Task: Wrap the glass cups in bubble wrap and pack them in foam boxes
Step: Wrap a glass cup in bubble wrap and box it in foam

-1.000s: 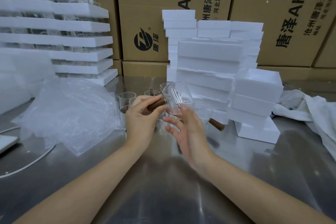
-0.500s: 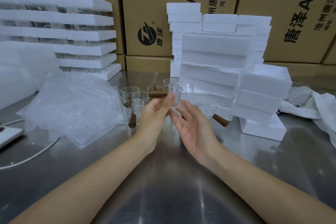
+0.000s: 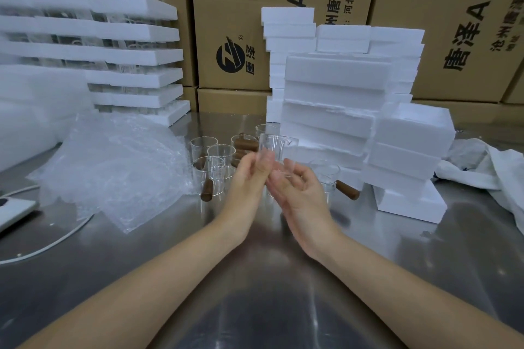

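Far left, a white device (image 3: 14, 208) sits at the table (image 3: 255, 306) edge with a cable curving off it. Behind it, foam trays (image 3: 133, 56) are stacked high, clear glassware showing between the layers. Next along, a crumpled heap of bubble wrap (image 3: 113, 167) lies flat on the steel. Just right of it stands a cluster of spare cups (image 3: 211, 167), upright, brown wooden handles poking out.

Now centre stage: the left hand (image 3: 249, 176) is up, fingertips pinching the lower side of the glass cup (image 3: 276, 147), which is upright and lifted off the table, in front of the foam. A brown handle shows just to its left; whether it belongs to this cup I cannot tell. The right hand (image 3: 297, 193) sits palm-up beneath, fingers curled round the cup's base.

Right of the hands, one more cup (image 3: 326, 176) stands near the foam boxes (image 3: 337, 99), piled in uneven stacks. Far right, a white cloth (image 3: 487, 167) lies rumpled. Printed cardboard cartons (image 3: 235, 8) line the back.
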Motion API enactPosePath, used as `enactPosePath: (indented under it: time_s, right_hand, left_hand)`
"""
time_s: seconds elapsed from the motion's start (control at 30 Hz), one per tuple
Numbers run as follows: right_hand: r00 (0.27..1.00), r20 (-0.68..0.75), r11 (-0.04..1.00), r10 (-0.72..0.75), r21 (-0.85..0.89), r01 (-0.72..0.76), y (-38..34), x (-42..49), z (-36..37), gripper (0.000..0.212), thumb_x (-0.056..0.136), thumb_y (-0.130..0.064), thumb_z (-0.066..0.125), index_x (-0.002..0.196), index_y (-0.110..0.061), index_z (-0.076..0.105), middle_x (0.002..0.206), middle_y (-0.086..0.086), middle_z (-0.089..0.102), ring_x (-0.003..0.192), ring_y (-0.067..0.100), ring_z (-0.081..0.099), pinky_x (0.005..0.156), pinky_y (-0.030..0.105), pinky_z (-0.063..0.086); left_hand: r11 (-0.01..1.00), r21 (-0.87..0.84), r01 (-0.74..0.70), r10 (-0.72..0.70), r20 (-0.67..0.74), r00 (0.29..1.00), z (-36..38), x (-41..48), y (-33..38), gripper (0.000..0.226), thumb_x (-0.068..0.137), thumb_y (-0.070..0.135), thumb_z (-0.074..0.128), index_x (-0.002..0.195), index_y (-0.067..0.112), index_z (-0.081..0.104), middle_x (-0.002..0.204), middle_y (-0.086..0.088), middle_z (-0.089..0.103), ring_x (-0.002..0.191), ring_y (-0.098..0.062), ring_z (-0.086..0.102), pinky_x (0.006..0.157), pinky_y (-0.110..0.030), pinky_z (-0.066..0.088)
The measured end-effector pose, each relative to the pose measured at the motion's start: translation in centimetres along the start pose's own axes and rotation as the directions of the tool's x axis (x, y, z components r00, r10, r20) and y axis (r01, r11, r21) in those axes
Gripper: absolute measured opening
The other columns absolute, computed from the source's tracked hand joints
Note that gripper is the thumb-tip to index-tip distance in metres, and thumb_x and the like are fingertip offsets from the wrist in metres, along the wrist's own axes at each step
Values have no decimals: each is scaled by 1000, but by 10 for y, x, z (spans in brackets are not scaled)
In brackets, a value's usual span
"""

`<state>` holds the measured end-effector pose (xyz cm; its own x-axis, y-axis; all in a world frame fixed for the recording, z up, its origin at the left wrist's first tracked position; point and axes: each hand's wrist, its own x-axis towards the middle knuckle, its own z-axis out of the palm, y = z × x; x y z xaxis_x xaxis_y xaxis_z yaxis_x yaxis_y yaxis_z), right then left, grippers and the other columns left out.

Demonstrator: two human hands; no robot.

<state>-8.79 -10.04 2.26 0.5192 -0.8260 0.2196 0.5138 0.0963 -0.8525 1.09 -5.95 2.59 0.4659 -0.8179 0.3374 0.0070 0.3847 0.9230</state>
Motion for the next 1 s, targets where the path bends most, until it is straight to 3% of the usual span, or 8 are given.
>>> enactPosePath:
  time_s: [0.07, 0.13, 0.27, 0.37, 0.67, 0.77, 0.87, 1.0]
  right_hand:
    - [999, -15, 989, -48, -141, 45, 2, 1, 0, 72, 60, -39, 87, 119, -17, 51, 124, 2, 64, 115, 19, 62, 102, 39, 46]
    - [996, -9, 985, -86, -151, 84, 2, 2, 0, 74, 63, -45, 86, 123, -20, 50, 129, -1, 60, 119, 19, 60, 103, 39, 46]
    - [976, -38, 976, -212, -53, 210, -1, 3, 0, 54, 72, -41, 78, 113, -16, 55, 124, 9, 58, 111, 22, 64, 88, 29, 54]
    - [964, -66, 960, -256, -132, 246, -2, 5, -3, 41, 73, -32, 73, 107, -14, 56, 113, 9, 58, 108, 24, 65, 82, 26, 55]
    - [962, -81, 951, -262, -190, 243, -3, 6, -4, 45, 70, -37, 73, 104, -13, 59, 104, 3, 60, 109, 32, 63, 87, 34, 56]
    - [960, -92, 946, -263, -221, 238, -4, 6, -5, 49, 66, -41, 76, 104, -15, 59, 100, -4, 63, 105, 31, 65, 90, 38, 55]
    - [958, -84, 943, -275, -219, 251, -5, 6, -5, 38, 70, -33, 76, 100, -17, 61, 100, -3, 64, 95, 24, 70, 82, 29, 57]
    - [960, -41, 947, -278, -180, 266, -7, 6, -6, 19, 87, -17, 67, 103, -7, 63, 98, 6, 72, 90, 22, 72, 78, 22, 55]
  left_hand:
    - [997, -75, 29, -24, 65, 998, 1, 0, 1, 31, 88, 50, 58, 97, 23, 70, 96, 0, 69, 97, -14, 64, 93, -32, 49]
    - [992, -120, 29, -16, 108, 994, -1, 0, 5, 24, 85, 47, 55, 92, 33, 74, 93, 7, 71, 96, -8, 65, 89, -23, 49]
    - [959, -281, 32, -28, 18, 999, -9, 5, 8, 53, 82, 40, 57, 118, 1, 56, 116, -14, 67, 111, -23, 63, 98, -32, 49]
    - [953, -294, 70, -59, 47, 997, -10, 6, 6, 47, 82, 41, 55, 110, 3, 55, 116, -18, 67, 112, -26, 64, 97, -32, 51]
    - [956, -281, 90, -75, 64, 995, -13, 8, 3, 53, 83, 42, 55, 114, -1, 55, 117, -18, 67, 112, -29, 63, 100, -32, 49]
    - [967, -242, 83, -64, 83, 995, -12, 7, 3, 60, 72, 50, 67, 111, 6, 58, 115, -15, 68, 112, -28, 63, 97, -29, 50]
    - [972, -211, 103, -85, 91, 992, -9, 6, 1, 73, 65, 47, 82, 120, 8, 52, 115, -8, 70, 109, -21, 66, 96, -27, 50]
    - [923, -358, 143, -101, 135, 986, -9, 8, 3, 39, 88, 36, 62, 115, 10, 54, 125, -16, 63, 111, -22, 64, 95, -27, 51]
